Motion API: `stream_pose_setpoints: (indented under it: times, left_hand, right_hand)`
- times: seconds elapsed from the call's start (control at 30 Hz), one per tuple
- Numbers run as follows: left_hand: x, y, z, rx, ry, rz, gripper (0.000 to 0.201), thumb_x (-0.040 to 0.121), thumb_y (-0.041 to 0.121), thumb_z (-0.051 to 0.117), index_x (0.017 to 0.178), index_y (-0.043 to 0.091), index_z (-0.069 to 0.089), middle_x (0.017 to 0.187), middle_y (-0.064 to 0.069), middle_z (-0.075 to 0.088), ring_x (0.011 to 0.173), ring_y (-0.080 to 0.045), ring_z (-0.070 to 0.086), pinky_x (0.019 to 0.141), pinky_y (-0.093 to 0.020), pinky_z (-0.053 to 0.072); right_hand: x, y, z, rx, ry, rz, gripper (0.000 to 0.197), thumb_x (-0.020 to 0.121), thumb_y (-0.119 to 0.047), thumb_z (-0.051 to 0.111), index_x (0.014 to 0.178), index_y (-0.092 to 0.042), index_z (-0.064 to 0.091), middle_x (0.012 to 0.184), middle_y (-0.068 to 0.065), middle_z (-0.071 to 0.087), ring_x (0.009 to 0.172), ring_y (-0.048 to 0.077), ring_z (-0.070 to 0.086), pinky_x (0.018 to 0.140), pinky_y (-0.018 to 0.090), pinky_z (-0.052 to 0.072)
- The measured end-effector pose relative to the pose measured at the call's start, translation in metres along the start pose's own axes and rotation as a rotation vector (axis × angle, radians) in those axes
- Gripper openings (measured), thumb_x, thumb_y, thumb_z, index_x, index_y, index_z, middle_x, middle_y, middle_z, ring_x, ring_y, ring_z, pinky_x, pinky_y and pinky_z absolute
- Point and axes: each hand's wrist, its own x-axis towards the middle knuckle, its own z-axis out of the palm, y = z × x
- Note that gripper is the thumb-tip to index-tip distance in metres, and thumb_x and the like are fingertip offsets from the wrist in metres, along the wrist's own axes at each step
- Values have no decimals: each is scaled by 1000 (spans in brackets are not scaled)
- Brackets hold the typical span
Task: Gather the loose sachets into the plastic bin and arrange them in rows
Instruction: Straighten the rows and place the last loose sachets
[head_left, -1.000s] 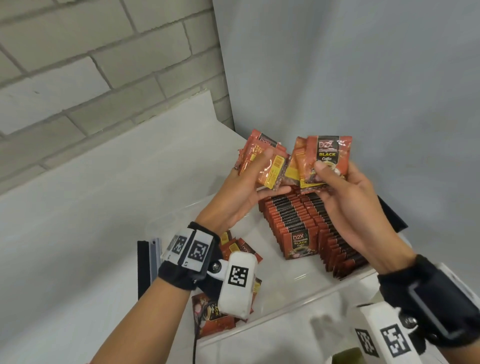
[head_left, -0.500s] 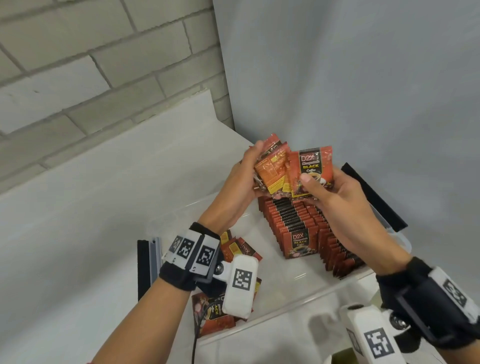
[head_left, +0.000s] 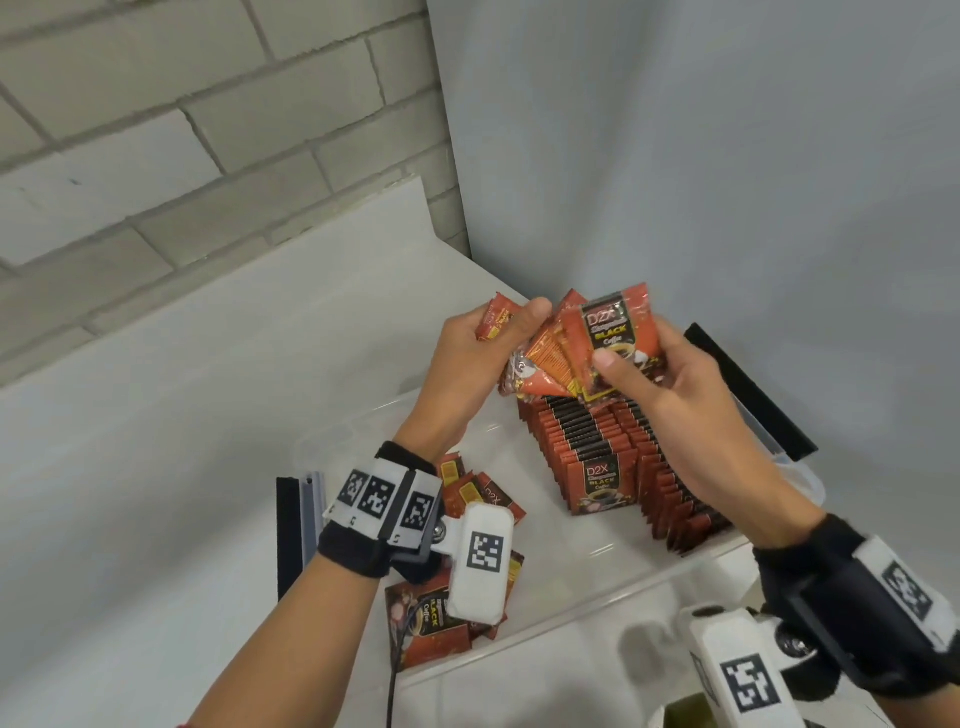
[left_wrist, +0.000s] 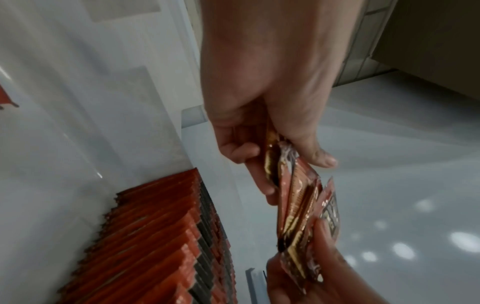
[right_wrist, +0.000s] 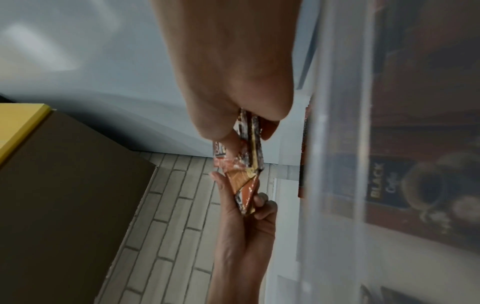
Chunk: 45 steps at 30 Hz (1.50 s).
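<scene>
Both grips fan sachets (head_left: 582, 348) upright, tops up.

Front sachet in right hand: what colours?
Front sachet: orange-red with a black label panel and a coffee cup picture. Clearest in the head view.

One clear plastic bin (head_left: 597, 608) holds two upright rows of sachets (head_left: 597, 452), too tightly packed to count. About five loose sachets (head_left: 431, 623) lie at its near end. Two hands hold roughly five fanned sachets (head_left: 582, 348).
</scene>
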Motion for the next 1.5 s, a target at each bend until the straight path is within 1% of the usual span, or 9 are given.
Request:
stream_pose_setpoints:
  times: [0.17,0.33,0.5,0.63,0.77,0.9,1.07,1.3,1.5]
  left_hand:
    - [-4,4,0,62,-53,46,55,77,60,47,89,8,61,86,-11,71,79,-17,71,73,-26,57]
    - [-5,10,-4,-72,-129,15,43,78,57,52,84,21,74,81,-8,73,74,-19,70,58,-27,57]
    - [-8,12,-3,-64,-220,36,34,80,47,66,90,15,70,85,0,72,78,-15,68,54,-25,54]
    - [-13,14,2,-15,-276,59,24,76,36,66,93,19,67,77,5,71,66,-12,66,57,-22,53]
    - [-17,16,8,9,-307,70,22,79,35,64,98,24,66,94,-3,73,89,-19,70,75,-29,57]
    - [-20,18,13,-21,-369,25,12,89,24,58,100,26,64,91,10,72,92,-7,68,78,-19,52]
    - [-20,17,12,23,-344,-9,15,97,21,52,104,30,61,100,4,70,96,-11,67,82,-21,52]
    - [-22,22,12,61,-312,-47,16,98,26,46,92,30,60,89,7,71,85,-5,68,73,-11,51]
    - [-23,25,11,115,-381,-77,18,97,22,47,96,18,64,94,-1,71,89,-11,68,81,-24,52]
  right_hand:
    - [-1,1,1,-118,-99,6,45,78,-48,61,120,-35,53,124,1,56,107,16,63,90,42,55]
    - [-2,1,0,-50,-75,33,36,89,-32,59,122,-22,48,109,-5,65,93,3,67,71,16,55]
    - [3,2,-1,247,-7,63,36,94,-18,55,127,-9,47,111,3,69,100,16,69,81,26,57]
    - [2,-2,1,377,-59,87,36,94,-16,52,128,-4,48,107,4,71,99,17,69,77,23,55]
    - [-2,-4,4,201,-126,60,38,92,-24,54,128,-14,54,116,3,69,104,17,68,84,27,56]
    - [-4,-6,4,150,-117,27,37,91,-27,56,126,-17,60,115,0,69,104,14,67,85,28,56]
    - [-2,-2,4,-64,-28,-29,27,98,-28,48,118,-22,66,121,3,57,111,14,59,99,36,49]
    - [1,4,2,-170,115,-165,52,87,-37,63,132,-33,38,129,-2,45,116,10,49,97,28,46]
    - [-10,4,-7,-240,-152,-422,67,79,-43,66,136,-44,29,142,-7,36,134,10,37,108,23,34]
